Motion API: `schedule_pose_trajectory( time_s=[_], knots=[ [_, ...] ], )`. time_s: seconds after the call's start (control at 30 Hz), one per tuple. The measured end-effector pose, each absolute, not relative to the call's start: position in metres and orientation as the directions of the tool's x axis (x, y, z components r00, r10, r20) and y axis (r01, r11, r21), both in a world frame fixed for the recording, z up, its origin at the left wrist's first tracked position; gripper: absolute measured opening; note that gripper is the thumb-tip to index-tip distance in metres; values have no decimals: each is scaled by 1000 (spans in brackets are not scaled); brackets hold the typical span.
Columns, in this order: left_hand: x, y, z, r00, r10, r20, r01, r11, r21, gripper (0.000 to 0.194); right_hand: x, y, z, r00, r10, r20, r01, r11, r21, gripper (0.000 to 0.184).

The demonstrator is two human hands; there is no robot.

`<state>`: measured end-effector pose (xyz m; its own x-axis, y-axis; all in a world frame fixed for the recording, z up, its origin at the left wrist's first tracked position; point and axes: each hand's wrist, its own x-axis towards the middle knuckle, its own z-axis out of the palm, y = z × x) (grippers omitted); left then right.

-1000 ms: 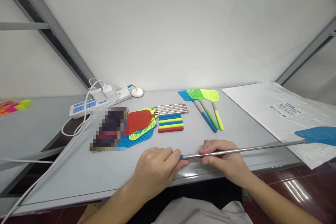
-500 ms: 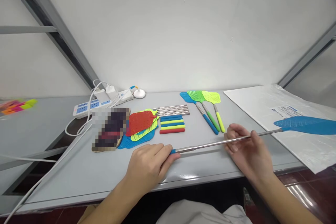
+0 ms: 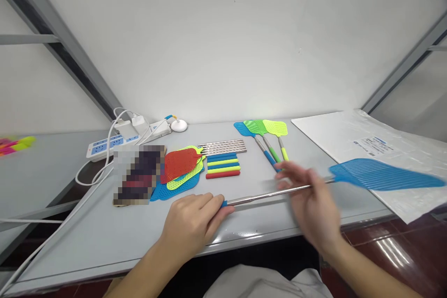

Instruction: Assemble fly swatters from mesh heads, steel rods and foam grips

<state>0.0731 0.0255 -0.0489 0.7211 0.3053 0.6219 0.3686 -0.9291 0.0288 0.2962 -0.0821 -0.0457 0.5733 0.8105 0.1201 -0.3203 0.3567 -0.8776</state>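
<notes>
fingers of the left hand [image 3: 190,221] are curled closed around the blue grip [image 3: 224,203] of a long swatter [image 3: 265,195], the thumb lying along its right end. the metal shaft slants to the right over the near part of the desk [image 3: 256,163], and the blue slotted head [image 3: 380,175] is at the right, above the white package [image 3: 331,132]. the right hand [image 3: 314,214] is at the shaft near the head, thumb on the near side, fingers half bent and parted on the far side; they are blurred, so i cannot tell whether they grip it.

just beyond the right hand lie three shorter swatters [image 3: 260,127], blue, green and yellow, heads overlapping at the far side, the hand hiding some handle ends. left of them, a row of metal rods [image 3: 223,146] lies beyond a row of loose grips [image 3: 223,165] in blue, yellow and red. further left is a pile of loose heads, the red head [image 3: 181,165] on top, with a pixelated object [image 3: 139,174] beside it. the power strip [image 3: 96,150] sits at the far left.
</notes>
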Motion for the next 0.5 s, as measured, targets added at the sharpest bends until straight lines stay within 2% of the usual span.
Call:
schedule_pose_trajectory(
  time_s=[0.1, 0.2, 0.33, 0.4, 0.5],
  knots=[
    [75, 23, -49, 746, 270, 608, 322, -946, 26, 24, 269, -80, -55, 310, 945, 102, -321, 205, -925, 47],
    [75, 23, -49, 740, 270, 616, 321, -947, 29, 23, 263, -77, -60, 196, 972, 130, -303, 186, -935, 49],
    [73, 23, -49, 721, 287, 631, 342, -939, 35, 20, 276, -75, -62, 44, 997, 70, -392, 82, -916, 51],
    [72, 24, -49, 718, 296, 630, 336, -940, 59, 19, 280, -75, -62, 48, 995, 87, -447, 99, -889, 56],
    [70, 27, -49, 689, 327, 647, 357, -930, 89, 16, 282, -76, -61, 239, 962, 134, -484, 238, -842, 65]
  ],
)
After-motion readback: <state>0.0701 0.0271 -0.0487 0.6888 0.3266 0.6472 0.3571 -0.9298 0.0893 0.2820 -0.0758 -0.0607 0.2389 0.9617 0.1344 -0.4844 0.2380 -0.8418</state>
